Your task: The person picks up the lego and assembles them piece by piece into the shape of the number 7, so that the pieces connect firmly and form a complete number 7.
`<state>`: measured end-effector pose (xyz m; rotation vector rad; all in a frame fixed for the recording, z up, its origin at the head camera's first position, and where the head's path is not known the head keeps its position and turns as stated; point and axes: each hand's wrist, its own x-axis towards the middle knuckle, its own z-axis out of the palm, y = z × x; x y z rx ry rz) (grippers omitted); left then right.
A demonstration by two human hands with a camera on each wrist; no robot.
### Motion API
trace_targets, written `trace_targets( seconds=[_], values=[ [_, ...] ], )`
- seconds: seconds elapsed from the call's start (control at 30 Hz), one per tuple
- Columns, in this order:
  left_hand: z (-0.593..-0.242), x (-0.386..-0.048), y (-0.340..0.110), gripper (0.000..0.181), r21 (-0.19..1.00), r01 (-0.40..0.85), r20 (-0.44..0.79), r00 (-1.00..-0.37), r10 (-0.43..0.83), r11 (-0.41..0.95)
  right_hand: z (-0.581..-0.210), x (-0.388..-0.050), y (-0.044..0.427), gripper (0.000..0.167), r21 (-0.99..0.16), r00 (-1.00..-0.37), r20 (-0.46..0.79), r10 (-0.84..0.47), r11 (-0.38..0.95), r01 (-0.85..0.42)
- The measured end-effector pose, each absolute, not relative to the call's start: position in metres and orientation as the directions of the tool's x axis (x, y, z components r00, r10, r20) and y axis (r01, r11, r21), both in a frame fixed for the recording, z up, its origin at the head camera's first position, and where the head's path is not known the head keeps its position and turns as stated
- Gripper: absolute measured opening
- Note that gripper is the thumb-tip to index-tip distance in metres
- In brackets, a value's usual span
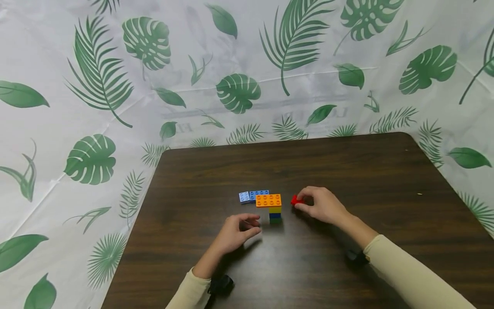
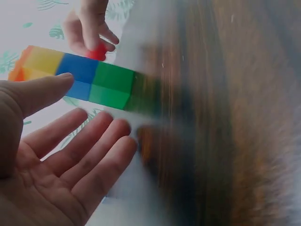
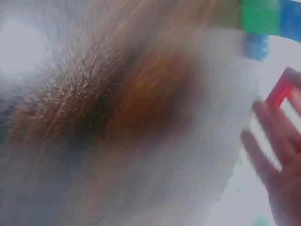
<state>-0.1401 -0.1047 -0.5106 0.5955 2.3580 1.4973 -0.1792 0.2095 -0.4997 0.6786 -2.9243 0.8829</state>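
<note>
A small stack of toy building bricks stands on the table: a green brick at the bottom, then a dark blue brick, a yellow one and a longer orange brick on top, jutting out to the left. Just left of the stack is my left hand, its fingers spread and holding nothing. To the right of the stack, my right hand pinches a red brick between thumb and fingertips. In the right wrist view that red brick is blurred.
Behind the stack, to its left, lie a light blue brick and a longer blue brick, side by side. The dark wooden table ends at a white, leaf-printed sheet hanging behind and beside it.
</note>
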Motion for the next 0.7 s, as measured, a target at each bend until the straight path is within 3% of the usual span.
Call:
trace_targets(
  seconds=[0.2,0.33,0.43,0.7],
  values=[
    [-0.503,-0.123,-0.109,0.034,0.969,-0.135,-0.228,-0.802,0.551,0.204,-0.48,-0.146,0.2,0.017,-0.634,-0.765,0.172,-0.621,0.525,-0.568],
    [-0.498,-0.114,-0.104,0.042,0.942,-0.318,-0.313,-0.726,0.613,0.104,-0.478,-0.127,0.177,0.016,-0.585,-0.65,0.304,-0.697,0.402,-0.704],
    [-0.496,-0.109,-0.099,0.044,0.915,-0.402,-0.338,-0.704,0.625,0.042,-0.48,-0.118,0.16,0.017,-0.519,-0.587,0.394,-0.707,0.357,-0.777],
    [-0.505,-0.099,-0.089,0.04,0.881,-0.465,-0.351,-0.769,0.535,-0.091,-0.489,-0.112,0.144,0.02,-0.441,-0.573,0.452,-0.683,0.387,-0.81]
  ],
)
